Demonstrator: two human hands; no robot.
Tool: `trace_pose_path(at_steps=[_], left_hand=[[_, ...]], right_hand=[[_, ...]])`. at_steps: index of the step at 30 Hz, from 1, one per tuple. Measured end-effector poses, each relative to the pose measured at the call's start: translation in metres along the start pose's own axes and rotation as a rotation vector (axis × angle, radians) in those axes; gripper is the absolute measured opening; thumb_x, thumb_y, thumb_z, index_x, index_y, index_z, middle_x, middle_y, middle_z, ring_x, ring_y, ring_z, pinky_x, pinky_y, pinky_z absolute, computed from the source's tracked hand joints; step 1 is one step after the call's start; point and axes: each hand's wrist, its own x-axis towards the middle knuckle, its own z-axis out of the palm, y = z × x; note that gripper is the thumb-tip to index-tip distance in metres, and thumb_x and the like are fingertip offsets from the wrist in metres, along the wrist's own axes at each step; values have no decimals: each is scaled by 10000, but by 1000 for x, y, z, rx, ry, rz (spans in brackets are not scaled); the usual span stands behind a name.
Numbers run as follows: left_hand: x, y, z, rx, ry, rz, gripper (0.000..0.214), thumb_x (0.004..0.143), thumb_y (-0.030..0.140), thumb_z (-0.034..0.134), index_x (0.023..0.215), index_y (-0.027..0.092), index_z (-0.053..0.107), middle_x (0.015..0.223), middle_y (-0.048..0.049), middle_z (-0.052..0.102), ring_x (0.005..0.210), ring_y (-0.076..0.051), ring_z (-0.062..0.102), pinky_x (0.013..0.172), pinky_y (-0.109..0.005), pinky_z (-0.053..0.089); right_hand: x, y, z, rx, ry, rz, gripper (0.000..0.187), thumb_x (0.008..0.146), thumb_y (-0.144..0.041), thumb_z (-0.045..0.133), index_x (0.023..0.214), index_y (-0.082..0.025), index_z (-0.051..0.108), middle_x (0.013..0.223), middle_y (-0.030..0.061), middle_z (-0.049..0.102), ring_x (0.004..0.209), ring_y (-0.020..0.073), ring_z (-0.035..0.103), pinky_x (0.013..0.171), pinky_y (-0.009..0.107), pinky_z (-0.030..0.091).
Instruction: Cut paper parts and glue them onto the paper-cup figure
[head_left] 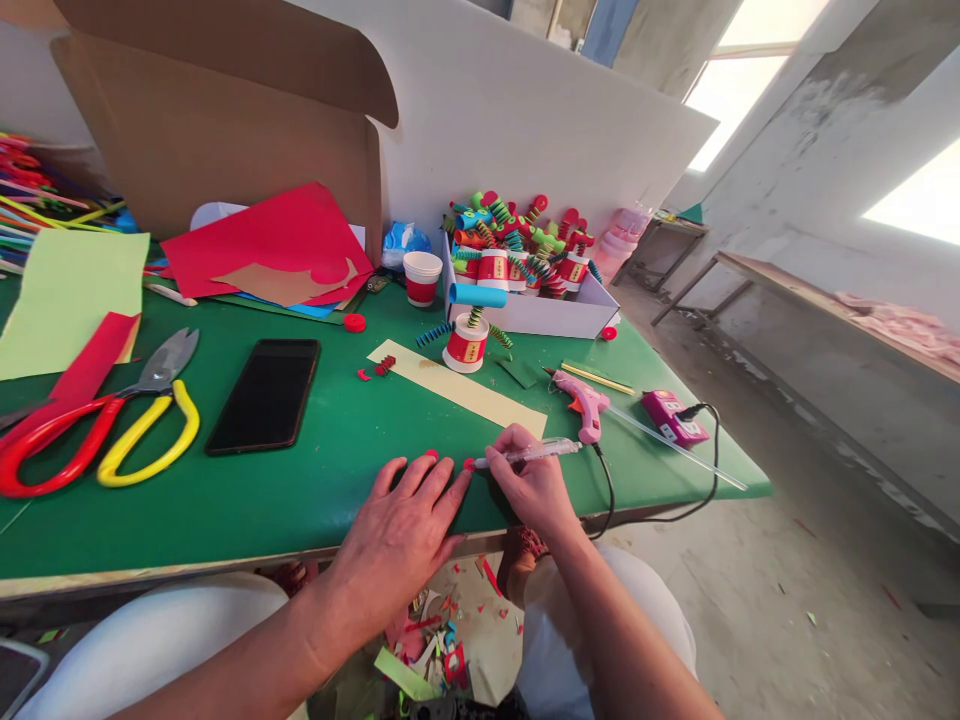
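My left hand (405,530) lies flat on the green table (300,470) near its front edge, fingers spread, a small red piece (432,456) at its fingertips. My right hand (529,480) is closed round a clear pen (529,455), whose tip touches a small red dot (469,464) on the table. A cream paper strip (457,388) lies just beyond both hands. A pink glue gun (583,403) rests to the right of the pen.
A black phone (265,394), red and yellow scissors (97,425), red paper sheets (270,245), a cardboard box (217,110), a paper cup (421,277), a cup figure (469,335) and a white box of such figures (525,270). A pink power plug (673,417) sits at the right edge. Scraps litter the floor.
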Motion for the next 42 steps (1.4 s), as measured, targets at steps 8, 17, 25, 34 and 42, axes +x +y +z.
trace_pose_path(at_steps=[8,17,25,34,42], left_hand=[[0,-1,1,6,3,3,509,896,372,585,1371,207,509,1335,-107,576,1232,-283,484,991,-449,359],[0,0,1,1,19,0,507,906,377,568,1379,203,504,1334,-104,583,1227,-279,489,995,-450,362],[0,0,0,-9,9,-7,512,903,368,572,1379,191,504,1339,-95,588,1227,-277,492,999,-460,358],[1,0,2,-6,31,-4,501,889,374,592,1354,198,534,1314,-92,609,1204,-273,512,982,-448,377],[1,0,1,-6,35,-8,484,883,374,604,1336,213,551,1310,-85,611,1200,-265,514,985,-440,371]], right_hand=[[-1,1,-4,162,99,100,233,824,-359,545,666,-206,468,544,-56,405,496,95,345,484,228,279],[0,2,-2,197,55,68,212,812,-387,596,745,-197,532,627,-25,514,552,106,427,519,230,334],[1,1,-5,435,48,151,303,806,-487,645,832,-198,556,632,-19,601,529,104,482,532,237,388],[1,3,-3,376,106,153,264,743,-436,704,769,-198,593,587,-35,564,528,103,494,524,227,385],[1,1,-2,494,92,209,304,759,-486,686,755,-212,554,568,-28,613,477,98,482,495,227,393]])
